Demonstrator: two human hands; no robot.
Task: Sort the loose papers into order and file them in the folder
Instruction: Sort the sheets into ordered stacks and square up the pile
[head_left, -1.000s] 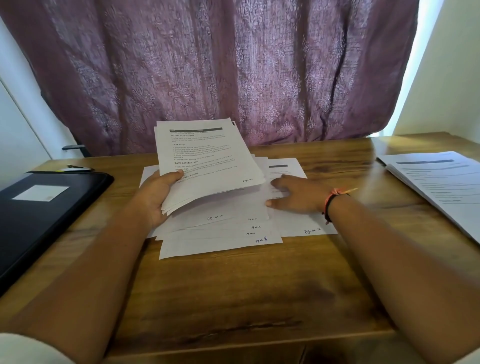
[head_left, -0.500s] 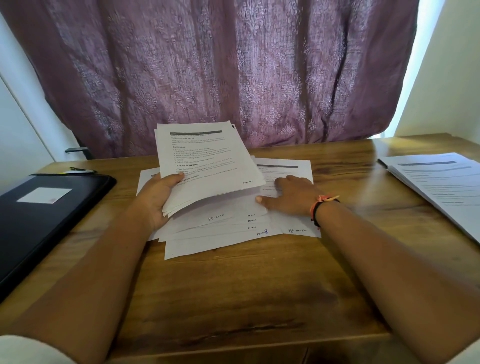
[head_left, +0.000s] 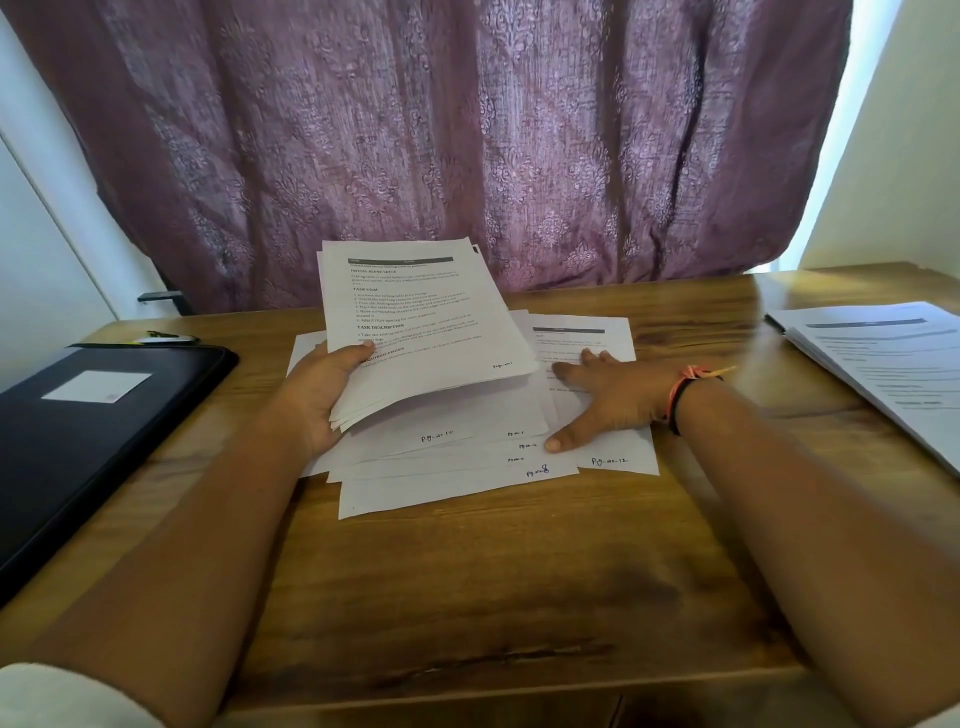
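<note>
My left hand (head_left: 322, 395) grips a stack of printed sheets (head_left: 421, 317) by its lower left corner and holds it tilted above the table. Under it lie several loose papers (head_left: 457, 467), fanned out, with handwritten page numbers along their lower edges. My right hand (head_left: 608, 400) rests flat with spread fingers on the rightmost loose sheet (head_left: 618, 462), thumb tip on the edge of the fan. A black folder (head_left: 88, 421) lies closed at the table's left side, bearing a white label.
A second pile of printed pages (head_left: 893, 364) lies at the right edge of the wooden table (head_left: 493, 597). A pen (head_left: 166, 338) sits behind the folder. A purple curtain (head_left: 441, 145) hangs just behind the table.
My right hand slid the rightmost sheet leftward toward the fan, then spread flat on it. The left hand keeps holding the stack almost still.
</note>
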